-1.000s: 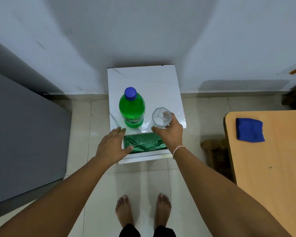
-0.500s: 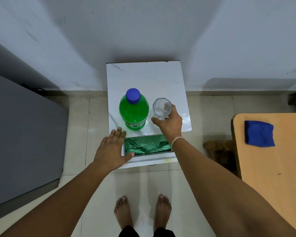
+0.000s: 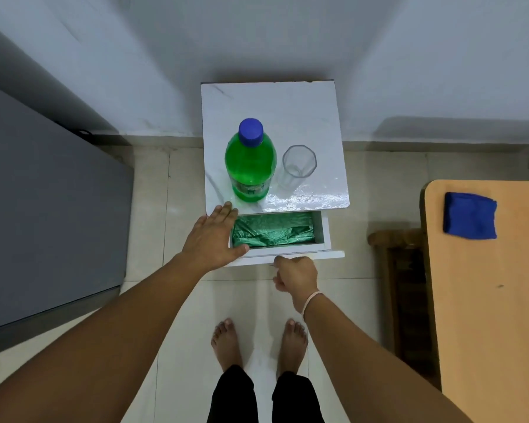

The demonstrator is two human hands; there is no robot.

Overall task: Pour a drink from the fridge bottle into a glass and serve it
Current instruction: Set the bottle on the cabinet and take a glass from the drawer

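A green bottle (image 3: 250,166) with a blue cap stands upright on the small white table (image 3: 269,108). An empty clear glass (image 3: 297,167) stands just to its right, with no hand on it. Below the tabletop a white drawer (image 3: 287,257) is pulled out, lined with crinkled green plastic (image 3: 272,230). My left hand (image 3: 213,239) lies flat on the drawer's left corner, fingers spread, holding nothing. My right hand (image 3: 297,274) is curled at the drawer's front edge; whether it grips the edge I cannot tell.
A grey fridge (image 3: 43,209) stands at the left. A wooden table (image 3: 489,300) at the right carries a folded blue cloth (image 3: 470,215), with a wooden chair (image 3: 403,270) beside it. My bare feet stand on the tiled floor (image 3: 147,215).
My right hand has let go of the glass, which now stands on the table, and dropped down to the drawer's front edge. My left hand stayed on the drawer's left corner.
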